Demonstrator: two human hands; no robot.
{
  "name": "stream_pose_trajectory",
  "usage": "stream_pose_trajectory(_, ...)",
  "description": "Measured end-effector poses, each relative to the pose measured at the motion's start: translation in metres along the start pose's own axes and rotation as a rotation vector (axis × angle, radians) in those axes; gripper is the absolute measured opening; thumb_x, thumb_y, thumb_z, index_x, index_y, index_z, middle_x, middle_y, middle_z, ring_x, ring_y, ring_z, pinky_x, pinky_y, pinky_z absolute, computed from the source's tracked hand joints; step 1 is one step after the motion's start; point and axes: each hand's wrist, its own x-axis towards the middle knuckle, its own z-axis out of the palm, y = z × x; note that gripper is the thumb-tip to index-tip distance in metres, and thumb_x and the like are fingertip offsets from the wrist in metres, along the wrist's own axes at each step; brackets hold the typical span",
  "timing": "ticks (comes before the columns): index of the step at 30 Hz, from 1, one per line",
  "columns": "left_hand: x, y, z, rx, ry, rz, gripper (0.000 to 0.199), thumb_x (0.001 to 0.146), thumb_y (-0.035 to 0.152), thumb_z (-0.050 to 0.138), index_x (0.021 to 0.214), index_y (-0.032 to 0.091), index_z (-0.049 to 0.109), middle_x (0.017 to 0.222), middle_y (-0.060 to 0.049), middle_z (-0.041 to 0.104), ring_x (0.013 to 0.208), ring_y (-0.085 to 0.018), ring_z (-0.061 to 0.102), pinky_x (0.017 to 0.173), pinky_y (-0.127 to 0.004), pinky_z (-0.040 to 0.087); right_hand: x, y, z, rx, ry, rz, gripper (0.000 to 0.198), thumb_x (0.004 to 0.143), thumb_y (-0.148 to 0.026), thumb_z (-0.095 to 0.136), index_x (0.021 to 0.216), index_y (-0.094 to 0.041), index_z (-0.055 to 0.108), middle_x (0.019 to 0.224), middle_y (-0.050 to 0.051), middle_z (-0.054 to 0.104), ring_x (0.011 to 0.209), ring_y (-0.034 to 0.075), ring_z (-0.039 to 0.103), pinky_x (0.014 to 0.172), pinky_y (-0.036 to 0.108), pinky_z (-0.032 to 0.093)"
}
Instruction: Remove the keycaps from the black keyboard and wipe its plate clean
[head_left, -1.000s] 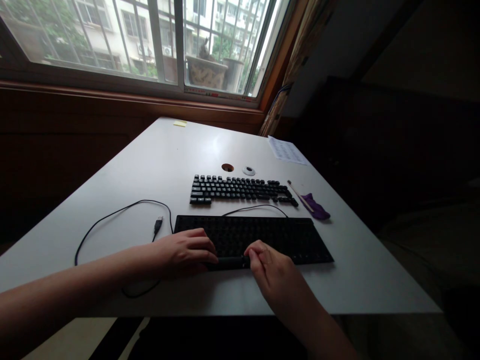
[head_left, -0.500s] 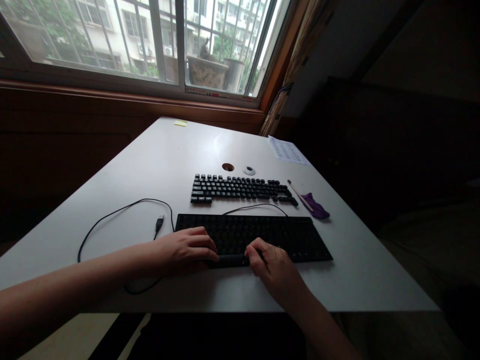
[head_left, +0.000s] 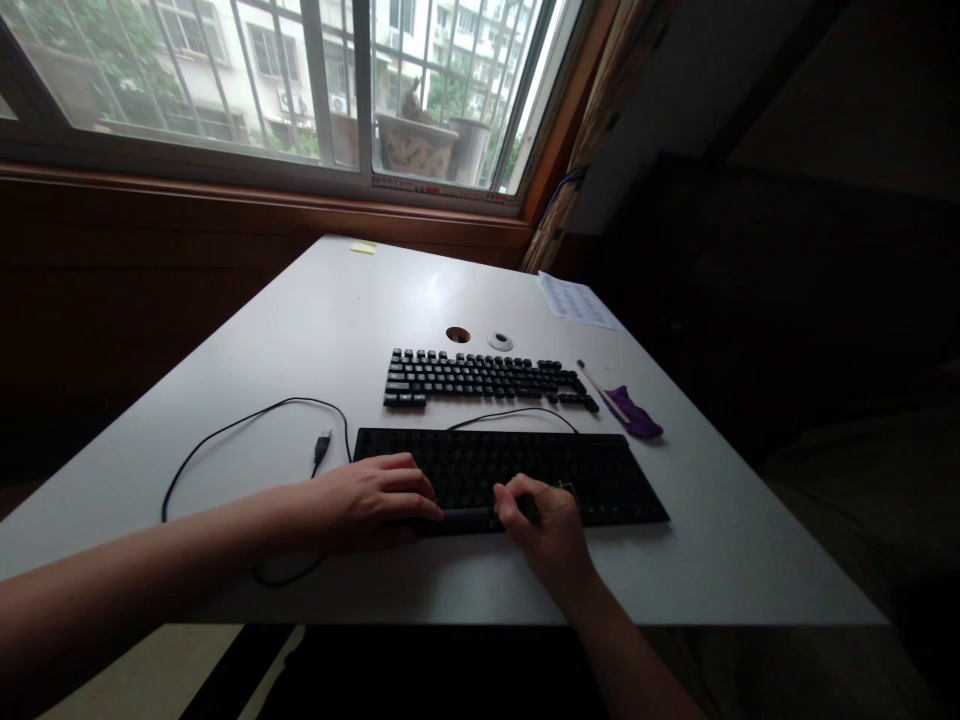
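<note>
A black keyboard (head_left: 615,480) lies near the desk's front edge; most of its keycaps are off, and the long space bar (head_left: 466,519) is still in the front row. My left hand (head_left: 382,498) lies across its front left part, fingers over the top and thumb low at the front edge, holding it down. Curled into a pinch, my right hand (head_left: 544,520) is at the right end of the space bar. It grips a small dark tool with thin wire loops (head_left: 568,488), apparently a keycap puller, largely hidden by the fingers.
Loose black keycaps (head_left: 480,378) are laid out in keyboard order behind. A black USB cable (head_left: 247,412) curves on the left. A small brush (head_left: 600,388) lies against a purple cloth (head_left: 637,414). Farther back are a desk hole (head_left: 458,335), a round grommet (head_left: 500,342) and a printed sheet (head_left: 576,300).
My right hand has turned slightly at the wrist, and the wire loops show more clearly behind its fingers. My left hand and the keyboard keep their places.
</note>
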Motion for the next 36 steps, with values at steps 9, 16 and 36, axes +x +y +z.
stream_pose_trajectory(9,-0.003,-0.006,0.005,-0.013,-0.013,-0.006,0.031,0.1,0.026,0.06,0.13,0.019,0.06,0.116,-0.012,0.067,0.1,-0.025,0.058,0.092,-0.036,0.052,-0.006,0.007,0.003,0.083,0.017,0.077,0.037,0.098,-0.043,0.054,0.067,-0.022,0.057,0.05,-0.005,0.049,0.044,0.012,0.046,0.047,0.024,0.036)
stream_pose_trajectory(16,-0.003,-0.005,0.007,0.013,0.008,-0.006,0.028,0.101,0.025,0.058,0.128,0.019,0.061,0.115,-0.011,0.068,0.098,-0.023,0.059,0.091,-0.035,0.052,0.002,0.002,-0.002,-0.007,0.014,-0.173,0.028,0.097,-0.031,0.057,0.071,-0.021,0.057,0.062,-0.003,0.055,0.057,0.013,0.053,0.058,0.026,0.041)
stream_pose_trajectory(36,-0.007,-0.005,0.015,0.025,0.163,0.043,0.019,0.1,0.021,0.059,0.119,0.018,0.061,0.109,-0.009,0.074,0.097,-0.022,0.064,0.088,-0.033,0.054,0.016,0.01,0.004,0.02,0.058,-0.346,0.024,0.084,-0.014,0.065,0.062,-0.021,0.058,0.056,-0.005,0.054,0.047,0.009,0.05,0.049,0.022,0.037)
